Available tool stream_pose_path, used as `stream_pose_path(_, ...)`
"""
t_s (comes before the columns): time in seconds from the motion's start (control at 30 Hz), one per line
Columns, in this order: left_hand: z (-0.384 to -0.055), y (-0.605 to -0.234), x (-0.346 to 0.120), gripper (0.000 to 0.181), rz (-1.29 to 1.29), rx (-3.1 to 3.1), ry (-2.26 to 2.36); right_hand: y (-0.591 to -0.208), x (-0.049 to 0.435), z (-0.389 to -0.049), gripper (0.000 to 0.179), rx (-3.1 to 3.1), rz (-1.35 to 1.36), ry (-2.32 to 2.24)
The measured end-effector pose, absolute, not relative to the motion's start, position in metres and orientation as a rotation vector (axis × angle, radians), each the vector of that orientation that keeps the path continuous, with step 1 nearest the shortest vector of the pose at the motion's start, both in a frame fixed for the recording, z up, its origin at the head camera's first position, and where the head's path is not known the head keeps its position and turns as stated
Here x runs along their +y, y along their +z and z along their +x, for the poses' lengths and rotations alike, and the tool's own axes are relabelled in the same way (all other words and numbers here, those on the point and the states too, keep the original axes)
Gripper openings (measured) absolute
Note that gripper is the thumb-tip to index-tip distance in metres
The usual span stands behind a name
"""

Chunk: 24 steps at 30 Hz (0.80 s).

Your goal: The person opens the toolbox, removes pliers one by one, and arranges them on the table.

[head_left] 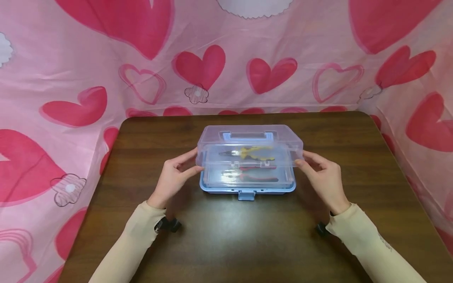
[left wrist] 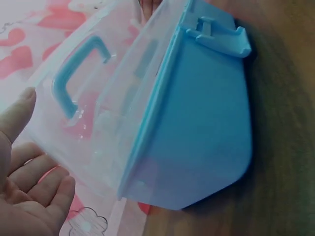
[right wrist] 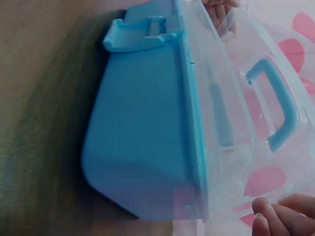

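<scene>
A blue toolbox (head_left: 216, 191) sits on the table with its clear lid (head_left: 209, 137) tilted partly up, hinged at the back. My left hand (head_left: 171, 180) holds the lid's left end between thumb and fingers. At the opposite end, my right hand (head_left: 326, 181) pinches the lid's front corner. Through the clear plastic I see yellow-handled pliers (head_left: 257, 149) and, nearer the front, red-handled pliers (head_left: 260, 179). The blue front latch (head_left: 246, 195) hangs unfastened. A blue carry handle (left wrist: 69, 73) is set in the lid's top.
The brown wooden table (head_left: 233, 243) extends around the box on every side. Behind it and at both sides hangs a pink cloth (head_left: 233, 35) with red hearts. Dark wrist-worn devices show at the left cuff (head_left: 169, 225) and the right cuff (head_left: 321, 228).
</scene>
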<state>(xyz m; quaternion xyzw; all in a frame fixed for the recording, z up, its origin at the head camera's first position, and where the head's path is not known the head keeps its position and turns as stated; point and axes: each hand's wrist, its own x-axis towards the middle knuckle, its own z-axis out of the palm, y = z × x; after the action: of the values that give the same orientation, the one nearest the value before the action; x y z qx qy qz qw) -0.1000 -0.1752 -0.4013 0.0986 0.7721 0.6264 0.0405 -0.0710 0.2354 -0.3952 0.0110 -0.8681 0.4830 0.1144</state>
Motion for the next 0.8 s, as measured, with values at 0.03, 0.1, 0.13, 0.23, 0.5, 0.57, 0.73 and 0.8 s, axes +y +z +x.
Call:
stream_pose_path(0.03,-0.102,-0.399,-0.175,0.058,0.290,2.372,1.925,-0.394,0.234,-0.073,0.039,-2.536,0.031,1.421)
stream_pose_path(0.1,-0.105,-0.395,-0.175,0.056,0.268,2.400,1.920,-0.390,0.233,-0.076,0.039,-2.516,0.021,1.426)
stream_pose_path(0.13,-0.106,-0.393,-0.175,0.055,0.260,2.420,1.908,-0.389,0.232,-0.077,0.039,-2.502,0.014,1.440)
stream_pose_path(0.23,-0.113,-0.386,-0.173,0.050,0.251,2.493,1.861,-0.386,0.230,-0.081,0.038,-2.459,0.004,1.473)
stream_pose_path(0.5,-0.140,-0.372,-0.163,0.037,0.217,2.542,1.934,-0.386,0.229,-0.092,0.032,-2.350,0.084,1.461)
stream_pose_path(0.57,-0.146,-0.372,-0.160,0.037,0.155,2.503,1.998,-0.387,0.230,-0.095,0.031,-2.326,0.111,1.467)
stream_pose_path(0.73,-0.158,-0.373,-0.154,0.035,0.045,2.405,2.186,-0.391,0.233,-0.106,0.030,-2.270,0.152,1.537)
stream_pose_path(0.8,-0.163,-0.374,-0.152,0.032,0.041,2.333,2.280,-0.394,0.234,-0.111,0.031,-2.232,0.165,1.598)
